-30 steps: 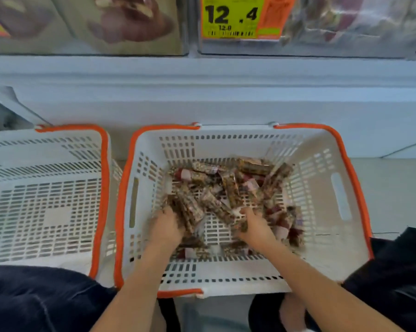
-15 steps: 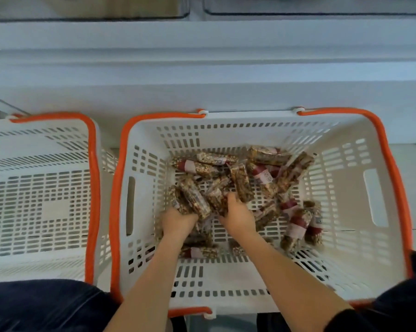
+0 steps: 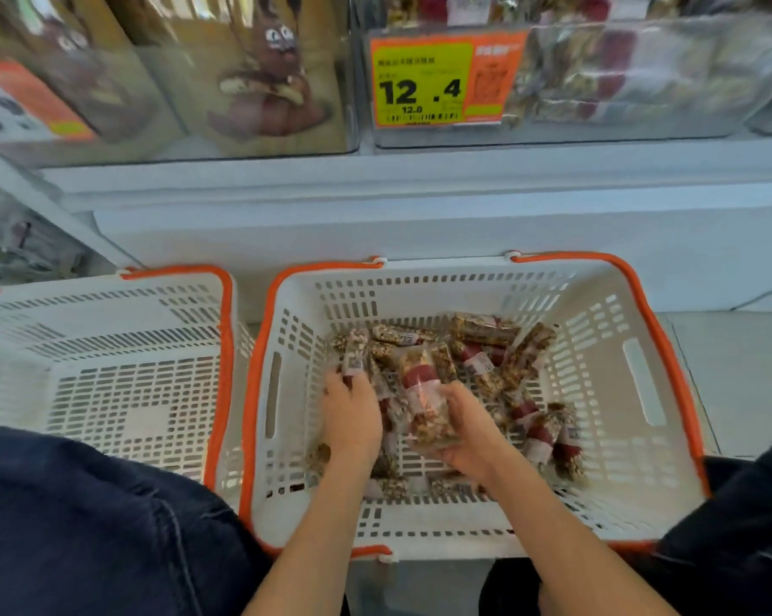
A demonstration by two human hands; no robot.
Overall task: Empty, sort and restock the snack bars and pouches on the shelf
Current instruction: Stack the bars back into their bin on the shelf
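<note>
- From the head view we see the right hand [image 3: 468, 433] curled round a small bundle of snack bars [image 3: 426, 402], clear wrappers with red bands, raised a little above the loose heap.
- Our left hand [image 3: 353, 415] sits just beside it, fingers pinching one upright bar [image 3: 355, 355] with a small code label facing us.
- The heap of bars [image 3: 500, 371] lies on the floor of the white basket [image 3: 620, 504] with the orange rim, spread from the middle toward the far right corner; a few more lie under and behind our wrists near the close wall.
- Both forearms reach in over the near rim of that basket, and the two hands are close together, left of the basket's middle.
- A second white basket [image 3: 108, 393], also orange-rimmed, stands touching the first on its left, and we see no bars in it.
- Above the baskets runs a pale shelf edge [image 3: 420, 193]; behind clear dividers on it stand cartons with a chocolate rabbit picture [image 3: 268, 77] on the left and more wrapped bars [image 3: 642, 73] on the right.
- A yellow and orange price tag [image 3: 442, 82] reading 12.4 hangs on the divider before those bars.
- Dark trousers [image 3: 86, 526] fill the lower left, and dark cloth shows at the lower right corner.
- Inside the first basket the right half of the floor, past the heap, and the strip along the near wall are bare slotted plastic.
</note>
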